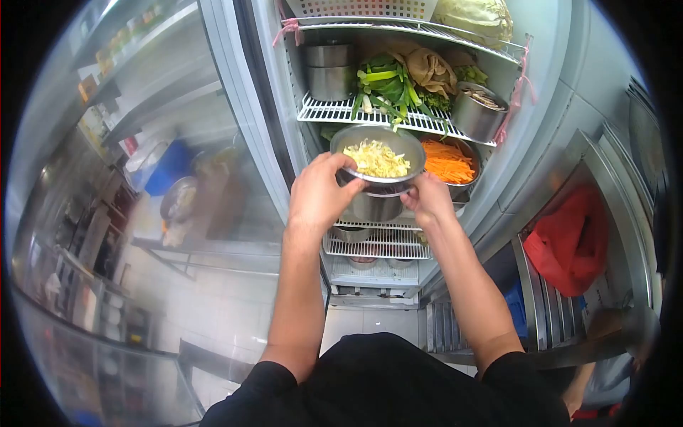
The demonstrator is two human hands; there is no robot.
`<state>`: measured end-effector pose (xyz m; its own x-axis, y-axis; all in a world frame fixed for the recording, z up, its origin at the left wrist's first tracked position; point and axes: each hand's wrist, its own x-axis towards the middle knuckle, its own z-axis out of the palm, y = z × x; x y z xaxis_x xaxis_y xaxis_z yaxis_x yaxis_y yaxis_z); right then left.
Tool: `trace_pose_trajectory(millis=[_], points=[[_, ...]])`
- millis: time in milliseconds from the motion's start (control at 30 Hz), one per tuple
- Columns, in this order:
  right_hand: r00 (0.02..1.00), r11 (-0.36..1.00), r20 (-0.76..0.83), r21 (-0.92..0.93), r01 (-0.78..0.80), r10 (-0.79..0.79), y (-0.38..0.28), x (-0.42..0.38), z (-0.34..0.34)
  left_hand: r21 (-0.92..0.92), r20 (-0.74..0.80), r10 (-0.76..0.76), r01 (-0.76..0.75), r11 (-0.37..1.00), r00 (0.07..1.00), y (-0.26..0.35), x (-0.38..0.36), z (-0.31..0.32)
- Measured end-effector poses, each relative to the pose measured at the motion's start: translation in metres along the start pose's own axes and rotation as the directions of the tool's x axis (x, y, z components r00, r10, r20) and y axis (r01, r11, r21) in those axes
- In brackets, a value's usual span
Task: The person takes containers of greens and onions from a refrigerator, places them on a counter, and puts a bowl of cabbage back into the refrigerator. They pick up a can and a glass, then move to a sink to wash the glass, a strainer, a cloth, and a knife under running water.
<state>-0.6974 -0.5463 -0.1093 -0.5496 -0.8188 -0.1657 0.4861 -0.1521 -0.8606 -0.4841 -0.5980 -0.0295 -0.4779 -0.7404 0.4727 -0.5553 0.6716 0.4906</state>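
A round metal bowl (pixel 408 146) of shredded pale-yellow vegetable (pixel 377 158) is held between my two hands in front of the open fridge. My left hand (pixel 320 191) grips its left rim, thumb below and fingers over the edge. At the right, my right hand (pixel 430 199) closes on the rim from below. Directly under the bowl shows a deeper metal container (pixel 377 207), partly hidden by it. Shredded carrot (pixel 448 162) fills another metal bowl just right of my right hand.
On the wire shelf (pixel 320 110) above are leafy green stalks (pixel 388 78), metal pots (pixel 331 73) and a metal container (pixel 478 117). A cabbage (pixel 473 21) lies higher up. The glass door (pixel 178 235) stands at left; a red cloth (pixel 569 242) and another person's arm (pixel 580 388) are at right.
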Motion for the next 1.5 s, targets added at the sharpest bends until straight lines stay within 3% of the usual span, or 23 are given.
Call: trace_pose_trajectory(millis=[167, 267, 300, 367, 433, 567, 633, 700, 800, 833, 867, 900, 1000, 1033, 1100, 1133, 1167, 1200, 1267, 1300, 1333, 1433, 1500], points=[[0.996, 0.995, -0.081, 0.094, 0.044, -0.037, 0.009, 0.042, 0.03, -0.132, -0.196, 0.054, -0.081, 0.988, 0.979, -0.024, 0.018, 0.021], [0.989, 0.983, -0.141, 0.168, 0.076, -0.053, 0.019, 0.062, 0.053, -0.33, -0.163, -0.107, 0.047, 0.943, 0.981, -0.022, 0.004, 0.027], [0.981, 0.98, -0.188, 0.182, 0.081, -0.046, 0.025, 0.067, 0.06, -0.396, -0.25, -0.12, 0.011, 0.918, 0.961, -0.03, -0.004, 0.038], [0.988, 0.964, -0.135, 0.243, 0.111, -0.08, 0.038, 0.079, 0.066, -0.406, -0.256, -0.203, 0.085, 0.91, 0.945, -0.048, -0.025, 0.057], [0.992, 0.949, -0.08, 0.292, 0.121, -0.102, 0.052, 0.081, 0.076, -0.439, -0.186, -0.224, 0.123, 0.89, 0.957, -0.072, -0.05, 0.082], [0.995, 0.944, -0.008, 0.313, 0.101, -0.104, 0.057, 0.06, 0.058, -0.469, 0.185, -0.276, 0.331, 0.819, 0.943, -0.126, -0.138, 0.138], [0.997, 0.95, 0.028, 0.307, 0.059, -0.071, 0.071, 0.049, 0.04, -0.416, 0.488, -0.341, 0.558, 0.719, 0.804, -0.161, -0.214, 0.156], [0.99, 0.968, 0.126, 0.247, 0.032, -0.064, 0.083, 0.021, 0.022, -0.275, 0.662, -0.403, 0.705, 0.653, 0.632, -0.199, -0.315, 0.171], [0.953, 0.987, 0.302, 0.143, -0.079, 0.033, 0.121, -0.021, -0.015, 0.086, 0.707, -0.533, 0.691, 0.718, 0.465, -0.249, -0.491, 0.166], [0.931, 0.988, 0.356, 0.094, -0.122, 0.081, 0.138, -0.033, -0.029, 0.164, 0.709, -0.624, 0.783, 0.601, 0.33, -0.256, -0.541, 0.155], [0.917, 0.978, 0.363, 0.055, -0.199, 0.166, 0.154, -0.049, -0.041, 0.365, 0.81, -0.577, 0.684, 0.632, 0.102, -0.274, -0.589, 0.146], [0.894, 0.96, 0.366, 0.011, -0.281, 0.257, 0.169, -0.067, -0.053, 0.251, 0.656, -0.735, 0.869, 0.427, 0.171, -0.249, -0.627, 0.115], [0.828, 0.902, 0.361, -0.131, -0.411, 0.43, 0.203, -0.12, -0.086, 0.162, 0.395, -0.871, 0.956, -0.246, -0.291, -0.312, -0.746, 0.083], [0.804, 0.881, 0.362, -0.161, -0.445, 0.472, 0.215, -0.135, -0.098, -0.046, 0.259, -0.96, 0.991, -0.124, -0.108, -0.304, -0.738, 0.069], [0.761, 0.842, 0.362, -0.213, -0.495, 0.539, 0.231, -0.162, -0.118, -0.321, -0.062, -0.959, 0.904, 0.283, 0.278, -0.185, -0.603, -0.008], [0.742, 0.826, 0.362, -0.236, -0.512, 0.564, 0.235, -0.175, -0.125, -0.317, -0.043, -0.9, 0.848, 0.425, 0.434, -0.226, -0.616, -0.004], [0.725, 0.81, 0.36, -0.26, -0.526, 0.587, 0.238, -0.186, -0.13, 0.245, -0.042, -0.707, 0.693, 0.678, 0.706, -0.293, -0.659, 0.003], [0.715, 0.804, 0.366, -0.271, -0.529, 0.595, 0.242, -0.197, -0.135, 0.308, 0.184, -0.761, 0.698, 0.646, 0.623, -0.286, -0.655, -0.005], [0.678, 0.795, 0.414, -0.335, -0.506, 0.607, 0.249, -0.219, -0.141, 0.454, 0.443, -0.771, 0.627, 0.633, 0.458, -0.282, -0.643, -0.007], [0.661, 0.795, 0.442, -0.363, -0.485, 0.606, 0.25, -0.226, -0.141, 0.534, 0.483, -0.768, 0.553, 0.639, 0.421, -0.283, -0.643, 0.003], [0.628, 0.782, 0.468, -0.41, -0.469, 0.622, 0.25, -0.234, -0.14, 0.46, 0.498, -0.809, 0.695, 0.552, 0.312, -0.258, -0.632, 0.0], [0.527, 0.749, 0.536, -0.521, -0.409, 0.66, 0.255, -0.261, -0.131, 0.596, 0.609, -0.685, 0.338, 0.728, 0.4, -0.27, -0.656, 0.035], [0.493, 0.744, 0.564, -0.568, -0.351, 0.663, 0.258, -0.271, -0.131, 0.569, 0.555, -0.752, 0.497, 0.656, 0.357, -0.203, -0.628, 0.033]])
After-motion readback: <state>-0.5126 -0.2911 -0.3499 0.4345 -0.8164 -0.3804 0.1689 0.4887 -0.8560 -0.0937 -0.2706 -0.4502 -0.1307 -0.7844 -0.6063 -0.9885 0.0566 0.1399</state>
